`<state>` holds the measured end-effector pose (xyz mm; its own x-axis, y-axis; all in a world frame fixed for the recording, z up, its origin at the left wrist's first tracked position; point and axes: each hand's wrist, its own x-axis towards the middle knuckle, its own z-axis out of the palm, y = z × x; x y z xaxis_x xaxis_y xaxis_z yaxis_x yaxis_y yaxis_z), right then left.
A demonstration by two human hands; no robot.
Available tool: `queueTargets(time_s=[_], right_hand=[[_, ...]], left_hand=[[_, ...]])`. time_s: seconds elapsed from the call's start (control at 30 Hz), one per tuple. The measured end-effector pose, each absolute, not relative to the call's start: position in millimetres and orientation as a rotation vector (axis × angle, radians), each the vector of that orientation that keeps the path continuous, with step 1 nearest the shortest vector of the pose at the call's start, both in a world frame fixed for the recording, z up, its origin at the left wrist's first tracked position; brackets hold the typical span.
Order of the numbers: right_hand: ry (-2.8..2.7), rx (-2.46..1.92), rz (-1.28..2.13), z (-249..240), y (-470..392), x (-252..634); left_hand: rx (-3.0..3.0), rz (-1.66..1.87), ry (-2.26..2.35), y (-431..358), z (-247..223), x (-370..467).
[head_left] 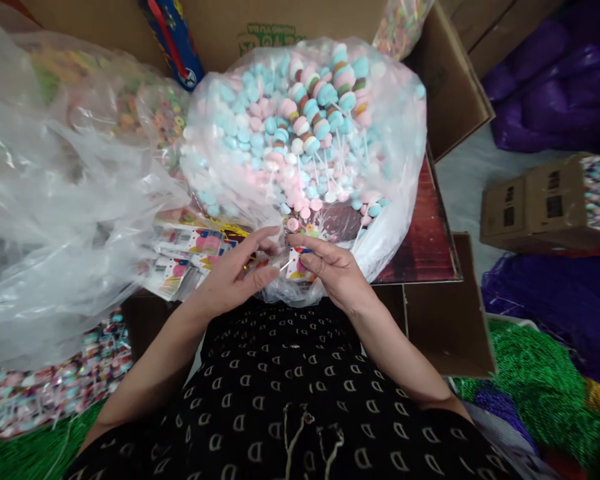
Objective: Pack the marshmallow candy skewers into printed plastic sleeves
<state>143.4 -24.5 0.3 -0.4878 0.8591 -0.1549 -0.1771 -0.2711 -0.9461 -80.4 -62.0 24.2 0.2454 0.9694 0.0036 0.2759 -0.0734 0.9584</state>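
Both grips, left hand [233, 280] and right hand [333, 270], around small printed packet [296, 265].

Background of the work area. At upper left, a blue printed tube [173, 40] leans against a brown cardboard wall [230, 27] bearing a green printed mark. At far left, a crumpled clear plastic sheet [55, 220] lies over a bag of ring-shaped sweets [145, 113]. Below it, a heap of wrapped sweets [55, 387] rests on green tinsel [25, 453]. At right, a small cardboard box [535, 203] lies on its side, its open end showing pastel sweets. Purple bags [555, 93] sit behind it, and more green tinsel [535, 380] lies at lower right, beside a cardboard flap [445, 320].
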Motion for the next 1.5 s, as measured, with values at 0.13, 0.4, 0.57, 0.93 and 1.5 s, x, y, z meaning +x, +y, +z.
queueTargets(time_s=[0.13,0.4,0.57,0.93,1.5], right_hand=[[-1.392,-0.94,1.707,2.1,-18.9,151.6],[-1.11,-0.977,1.726,-9.9,-22.8,139.9],[-1.068,-0.981,1.807,-10.1,-19.7,135.3],[-1.241,-1.212,1.446,-15.5,-20.3,129.5],[-1.229,-1.1,1.635,-17.8,-14.1,137.7]], left_hand=[[1.188,0.785,1.191,-60.1,24.3,-81.0],[0.964,0.989,1.303,-59.0,12.0,-62.9],[1.285,0.905,1.442,-56.6,19.5,-61.0],[1.286,0.673,1.403,-59.2,19.5,-64.4],[1.355,0.838,1.493,-56.2,17.4,-63.6]])
